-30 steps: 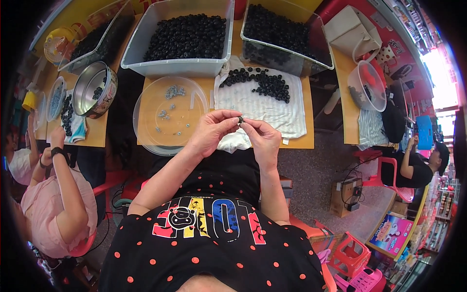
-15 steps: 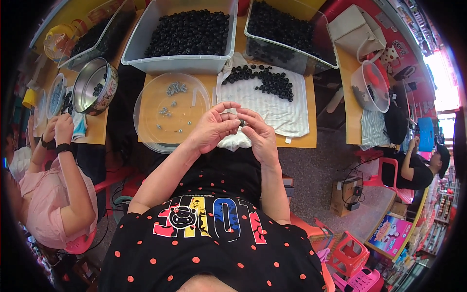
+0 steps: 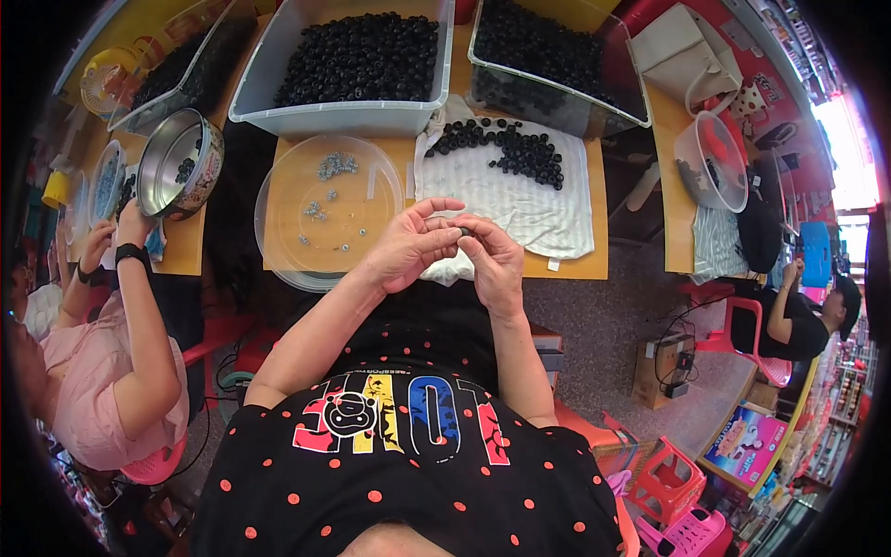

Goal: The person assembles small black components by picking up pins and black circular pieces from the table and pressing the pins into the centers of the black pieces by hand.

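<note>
My left hand [image 3: 416,245] and my right hand [image 3: 494,265] meet above the table's front edge, fingertips together. Pinched between them is a small dark round piece [image 3: 464,231], mostly covered by the fingers. Just beyond lies a white cloth [image 3: 557,227] bearing a scatter of small black round pieces [image 3: 529,153]. Left of my hands, a round clear plastic lid [image 3: 283,223] carries little piles of small silvery metal parts [image 3: 336,165]. Which hand bears most of the grip is hard to make out.
Two clear tubs, one at the back middle [image 3: 343,119] and one at the back right [image 3: 557,116], hold many black pieces. A co-worker's hand [image 3: 135,223] is beside a metal bowl [image 3: 158,190] at left. A clear bucket [image 3: 719,190] and red stool [image 3: 664,483] are on the right.
My fingers have shifted slightly, and more of the dark piece shows between them. At left, the co-worker's nearer hand has risen toward the metal bowl.
</note>
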A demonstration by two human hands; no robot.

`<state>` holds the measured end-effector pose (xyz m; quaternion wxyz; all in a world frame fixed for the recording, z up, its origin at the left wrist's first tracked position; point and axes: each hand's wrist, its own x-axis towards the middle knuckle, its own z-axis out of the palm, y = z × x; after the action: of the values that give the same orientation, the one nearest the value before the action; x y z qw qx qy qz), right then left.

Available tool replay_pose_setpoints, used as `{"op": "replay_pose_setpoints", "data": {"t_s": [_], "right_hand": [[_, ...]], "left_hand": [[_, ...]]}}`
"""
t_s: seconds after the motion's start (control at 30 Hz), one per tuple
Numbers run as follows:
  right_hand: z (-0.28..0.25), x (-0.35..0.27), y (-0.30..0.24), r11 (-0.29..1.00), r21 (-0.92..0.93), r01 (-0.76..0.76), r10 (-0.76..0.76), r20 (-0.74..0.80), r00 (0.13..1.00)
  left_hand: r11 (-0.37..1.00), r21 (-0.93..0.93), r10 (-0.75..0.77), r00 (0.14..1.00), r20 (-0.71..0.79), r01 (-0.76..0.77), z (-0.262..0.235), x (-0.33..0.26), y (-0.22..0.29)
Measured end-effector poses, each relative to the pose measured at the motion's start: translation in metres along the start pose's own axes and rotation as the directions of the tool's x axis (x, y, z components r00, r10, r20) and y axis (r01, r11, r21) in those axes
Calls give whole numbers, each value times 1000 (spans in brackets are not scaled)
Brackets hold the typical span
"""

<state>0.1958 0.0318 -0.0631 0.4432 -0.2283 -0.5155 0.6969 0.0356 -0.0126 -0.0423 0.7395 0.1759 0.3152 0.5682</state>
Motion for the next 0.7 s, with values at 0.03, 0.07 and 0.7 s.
{"op": "replay_pose_setpoints", "data": {"t_s": [0.03,0.07,0.7], "right_hand": [[0,2,-2,997,54,-58,58,-3,998],[0,5,-8,997,54,-58,58,-2,998],[-81,90,-11,-71,-973,219,-382,229,895]], "left_hand": [[1000,24,-5,1000,-8,5,0,0,3],[999,47,-10,1000,-15,10,1,0,8],[179,888,743,650,161,-424,27,9,71]]}}
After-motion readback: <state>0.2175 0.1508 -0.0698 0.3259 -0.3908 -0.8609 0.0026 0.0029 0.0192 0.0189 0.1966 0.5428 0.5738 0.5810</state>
